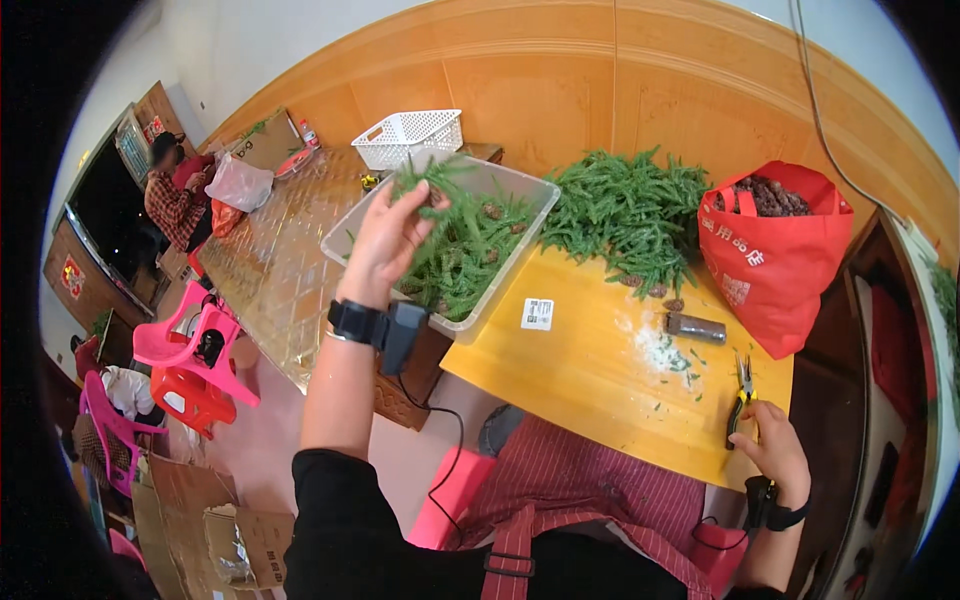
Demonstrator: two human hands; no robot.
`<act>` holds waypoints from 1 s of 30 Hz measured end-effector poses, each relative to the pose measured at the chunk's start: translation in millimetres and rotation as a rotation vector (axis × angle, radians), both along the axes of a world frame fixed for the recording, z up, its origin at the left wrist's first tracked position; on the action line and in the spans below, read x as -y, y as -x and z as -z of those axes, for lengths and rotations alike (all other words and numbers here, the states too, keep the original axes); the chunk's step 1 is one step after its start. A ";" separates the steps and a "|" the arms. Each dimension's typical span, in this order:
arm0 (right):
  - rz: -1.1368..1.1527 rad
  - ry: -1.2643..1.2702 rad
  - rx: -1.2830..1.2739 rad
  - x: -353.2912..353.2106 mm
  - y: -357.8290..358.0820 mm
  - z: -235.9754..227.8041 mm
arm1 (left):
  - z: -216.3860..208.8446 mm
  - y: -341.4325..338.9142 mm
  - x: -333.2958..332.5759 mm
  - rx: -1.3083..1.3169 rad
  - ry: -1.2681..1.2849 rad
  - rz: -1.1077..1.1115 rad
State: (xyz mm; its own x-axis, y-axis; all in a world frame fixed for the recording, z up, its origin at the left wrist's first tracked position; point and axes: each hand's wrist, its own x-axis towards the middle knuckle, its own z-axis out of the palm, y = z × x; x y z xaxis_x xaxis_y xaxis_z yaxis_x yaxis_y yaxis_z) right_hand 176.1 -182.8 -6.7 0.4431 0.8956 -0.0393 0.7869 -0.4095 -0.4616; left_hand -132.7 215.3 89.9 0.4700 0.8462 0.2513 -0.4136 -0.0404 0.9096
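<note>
Above a clear plastic bin (540, 205), my left hand (388, 232) is closed on a green artificial pine sprig (440, 175). Inside the bin lie more green sprigs (450, 265) with small brown pinecones among them. At the near right of the yellow table, my right hand (772, 440) has its fingers curled at the handles of yellow-and-black needle-nose pliers (742, 398). The pliers lie along the tabletop, jaws pointing away from me. A dark cylindrical piece (696, 328) rests beyond them, beside scattered white powder (662, 352) and green bits.
A large heap of green sprigs (625, 215) covers the yellow table's (590, 370) far side. At its right stands a red bag (770, 250) full of pinecones. A white basket (410, 140) is behind the bin. Another person (175, 200) sits far left, near pink chairs (200, 340).
</note>
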 end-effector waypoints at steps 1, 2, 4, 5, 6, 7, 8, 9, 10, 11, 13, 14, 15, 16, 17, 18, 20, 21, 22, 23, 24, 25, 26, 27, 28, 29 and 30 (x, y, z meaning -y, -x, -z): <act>-0.055 -0.041 -0.025 -2.2 4.3 -6.1 | -0.8 3.5 -10.9 0.034 0.024 -0.041; -0.051 -0.041 -0.028 -2.3 5.9 -7.5 | -2.0 1.7 -18.2 0.031 0.024 -0.038; -0.131 -0.131 -0.007 -2.8 9.5 -9.6 | -4.1 1.5 -31.1 0.039 0.081 -0.054; -0.136 -0.134 -0.010 -4.1 12.2 -13.0 | -3.0 5.3 -41.4 0.027 0.103 -0.046; -0.150 -0.131 -0.018 -5.8 15.2 -17.3 | 0.1 9.7 -49.3 0.025 0.100 -0.052; -0.155 -0.125 -0.023 -6.8 16.6 -19.6 | 0.8 7.3 -52.1 0.023 0.116 -0.058; -0.155 -0.126 -0.023 -7.6 17.4 -20.0 | 1.7 6.5 -54.1 0.022 0.131 -0.065; -0.168 -0.133 -0.017 -8.4 18.0 -20.2 | 2.5 7.4 -55.3 0.021 0.130 -0.066; -0.179 -0.141 -0.010 -9.3 18.7 -20.3 | -0.5 5.6 -52.1 -0.003 0.118 -0.054; -0.177 -0.143 -0.012 -9.9 19.9 -21.4 | -2.9 4.3 -50.3 -0.028 0.105 -0.042; -0.148 -0.124 -0.083 -10.3 22.5 -24.2 | -5.6 4.0 -50.3 -0.023 0.102 -0.040; -0.148 -0.126 -0.086 -11.0 23.2 -24.2 | -6.6 4.3 -50.3 -0.017 0.100 -0.038; -0.159 -0.115 -0.093 -11.8 23.7 -24.0 | -7.2 5.4 -51.3 -0.020 0.099 -0.037; -0.170 -0.105 -0.100 -11.8 23.5 -23.6 | -8.2 8.2 -52.6 -0.020 0.081 -0.052; -0.169 -0.106 -0.103 -11.6 22.8 -22.2 | -9.0 11.8 -54.6 -0.020 0.063 -0.065; -0.181 -0.104 -0.103 -11.4 21.9 -20.1 | -9.7 19.2 -62.4 -0.023 0.062 -0.064; -0.188 -0.102 -0.109 -10.9 21.7 -17.7 | -18.5 27.5 -69.7 -0.114 0.086 -0.046; -0.190 -0.117 -0.098 -11.5 21.7 -17.9 | -18.8 31.9 -70.1 -0.165 0.141 -0.106; -0.184 -0.129 -0.088 -11.5 21.8 -17.7 | -20.7 27.2 -62.1 -0.172 0.143 -0.094; -0.170 -0.129 -0.090 -11.8 22.0 -18.0 | -21.8 21.1 -54.5 -0.254 0.072 -0.310; -0.176 -0.111 -0.096 -12.3 22.5 -18.7 | -22.6 14.8 -45.6 -0.333 -0.003 -0.525; -0.182 -0.095 -0.103 -13.7 22.9 -20.2 | -23.5 5.8 -33.7 -0.161 -0.032 -0.488; -0.165 -0.095 -0.105 -14.9 22.8 -21.6 | -25.1 -4.8 -23.2 -0.164 -0.032 -0.471; -0.194 -0.125 -0.061 -16.8 23.1 -23.7 | -28.8 -15.0 -12.5 -0.127 -0.175 -0.402; -0.228 -0.150 -0.020 -18.1 23.6 -25.9 | -33.2 -24.9 1.0 -0.092 -0.312 -0.336; -0.213 -0.147 -0.023 -20.4 24.0 -29.2 | -40.3 -36.8 16.0 -0.094 -0.310 -0.321; -0.196 -0.209 -0.037 -23.0 25.0 -33.4 | -49.9 -48.8 34.2 -0.111 -0.293 -0.083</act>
